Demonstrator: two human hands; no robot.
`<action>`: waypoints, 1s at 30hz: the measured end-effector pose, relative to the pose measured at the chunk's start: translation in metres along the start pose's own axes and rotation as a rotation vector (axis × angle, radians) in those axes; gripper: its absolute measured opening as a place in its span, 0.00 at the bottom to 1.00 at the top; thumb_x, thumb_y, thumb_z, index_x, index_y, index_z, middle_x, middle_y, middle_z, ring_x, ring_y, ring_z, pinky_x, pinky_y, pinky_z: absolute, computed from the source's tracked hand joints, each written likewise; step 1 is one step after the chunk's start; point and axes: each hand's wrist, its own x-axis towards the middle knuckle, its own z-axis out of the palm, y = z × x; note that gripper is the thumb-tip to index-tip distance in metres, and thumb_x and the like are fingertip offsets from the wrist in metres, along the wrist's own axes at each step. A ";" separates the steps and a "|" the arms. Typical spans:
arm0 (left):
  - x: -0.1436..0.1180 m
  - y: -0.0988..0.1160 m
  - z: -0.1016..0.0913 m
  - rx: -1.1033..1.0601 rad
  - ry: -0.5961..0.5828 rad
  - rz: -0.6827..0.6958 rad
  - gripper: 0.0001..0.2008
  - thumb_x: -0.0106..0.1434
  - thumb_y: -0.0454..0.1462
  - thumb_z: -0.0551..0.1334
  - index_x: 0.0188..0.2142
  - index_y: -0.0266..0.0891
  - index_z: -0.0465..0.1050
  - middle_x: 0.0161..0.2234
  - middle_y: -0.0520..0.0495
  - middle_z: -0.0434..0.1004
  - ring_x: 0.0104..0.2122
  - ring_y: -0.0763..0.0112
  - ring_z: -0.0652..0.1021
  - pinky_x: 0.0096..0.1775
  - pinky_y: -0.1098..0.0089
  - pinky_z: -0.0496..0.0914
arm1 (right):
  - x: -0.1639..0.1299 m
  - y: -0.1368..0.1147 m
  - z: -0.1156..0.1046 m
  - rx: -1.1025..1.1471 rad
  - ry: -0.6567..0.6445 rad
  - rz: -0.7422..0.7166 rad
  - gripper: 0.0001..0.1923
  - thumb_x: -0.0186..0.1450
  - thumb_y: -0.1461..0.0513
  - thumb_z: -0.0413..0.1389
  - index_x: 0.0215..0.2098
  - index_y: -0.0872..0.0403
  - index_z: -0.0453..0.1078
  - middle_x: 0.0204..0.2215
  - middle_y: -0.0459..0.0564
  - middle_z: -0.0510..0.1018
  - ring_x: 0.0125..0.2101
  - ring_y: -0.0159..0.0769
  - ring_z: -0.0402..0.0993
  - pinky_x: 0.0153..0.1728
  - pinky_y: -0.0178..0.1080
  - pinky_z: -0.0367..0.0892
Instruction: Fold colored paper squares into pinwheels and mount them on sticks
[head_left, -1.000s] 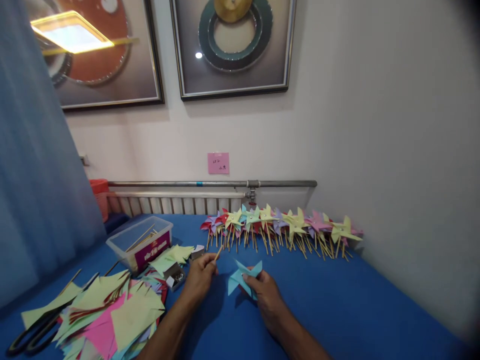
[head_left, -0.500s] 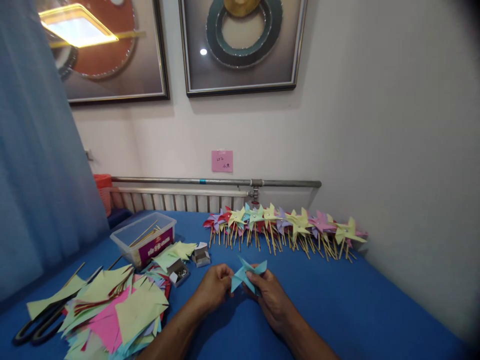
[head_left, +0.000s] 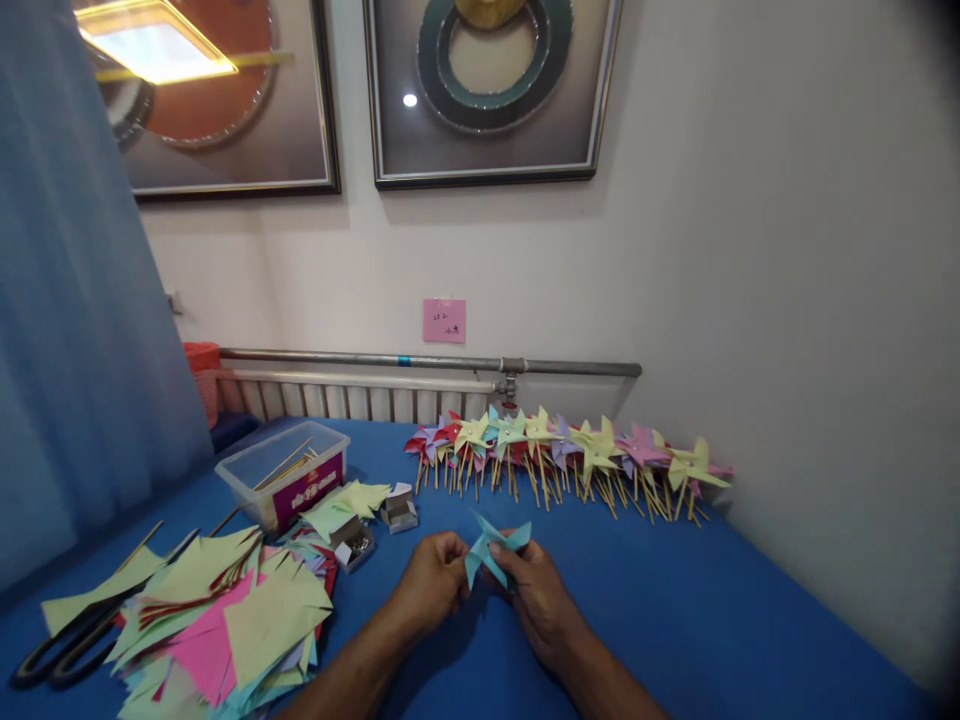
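Note:
A light-blue paper pinwheel (head_left: pixel 496 552) with folded blades is held above the blue table cover. My right hand (head_left: pixel 536 590) grips it from the right, thumb pressed near its centre and the other fingers behind the paper. My left hand (head_left: pixel 435 580) is at the pinwheel's left edge with thumb and fingers pinched together. Whatever those fingertips hold, if anything, is too small or hidden to make out. No stick shows on this pinwheel.
Cut paper squares (head_left: pixel 262 620) lie in a pile at left, beside black-handled scissors (head_left: pixel 71 640). Behind are a plastic tub (head_left: pixel 307 490) of sticks and small boxes, one a box of metal pins (head_left: pixel 354 545). Finished pinwheels (head_left: pixel 600 450) line the wall.
My left hand has come slightly closer to the pinwheel's left blade. The pinwheel has tilted a little in my right hand, and the view has shifted slightly.

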 end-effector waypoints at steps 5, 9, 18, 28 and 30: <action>-0.002 0.002 0.001 0.009 0.031 -0.007 0.07 0.53 0.41 0.59 0.27 0.40 0.66 0.15 0.56 0.68 0.12 0.78 0.62 0.17 0.74 0.52 | 0.002 0.003 -0.001 -0.015 -0.021 -0.016 0.20 0.46 0.56 0.74 0.29 0.54 0.71 0.21 0.42 0.76 0.24 0.31 0.69 0.29 0.35 0.65; -0.003 0.003 0.002 0.013 0.032 -0.008 0.08 0.54 0.42 0.60 0.26 0.40 0.66 0.14 0.57 0.67 0.12 0.78 0.62 0.17 0.74 0.53 | 0.003 0.004 -0.003 -0.013 -0.010 -0.018 0.20 0.46 0.55 0.73 0.30 0.53 0.72 0.22 0.42 0.76 0.24 0.32 0.70 0.30 0.36 0.65; -0.002 0.001 0.004 0.001 0.044 -0.011 0.10 0.52 0.44 0.61 0.26 0.40 0.66 0.14 0.56 0.67 0.12 0.78 0.62 0.18 0.74 0.53 | 0.002 0.004 -0.002 -0.020 -0.002 -0.006 0.20 0.46 0.56 0.73 0.30 0.54 0.72 0.23 0.42 0.77 0.25 0.33 0.71 0.31 0.36 0.66; -0.003 0.005 0.005 -0.012 0.049 -0.030 0.15 0.53 0.49 0.63 0.26 0.41 0.65 0.14 0.57 0.66 0.12 0.79 0.61 0.17 0.74 0.51 | -0.002 0.000 0.001 -0.027 -0.044 -0.009 0.17 0.47 0.56 0.72 0.29 0.54 0.73 0.22 0.43 0.76 0.24 0.32 0.69 0.29 0.35 0.64; -0.003 0.004 0.005 -0.020 0.049 -0.026 0.15 0.53 0.49 0.63 0.26 0.41 0.64 0.13 0.57 0.66 0.12 0.78 0.60 0.17 0.74 0.51 | -0.001 0.001 0.000 -0.027 -0.037 -0.012 0.17 0.47 0.57 0.73 0.30 0.54 0.73 0.22 0.43 0.77 0.24 0.32 0.69 0.30 0.35 0.64</action>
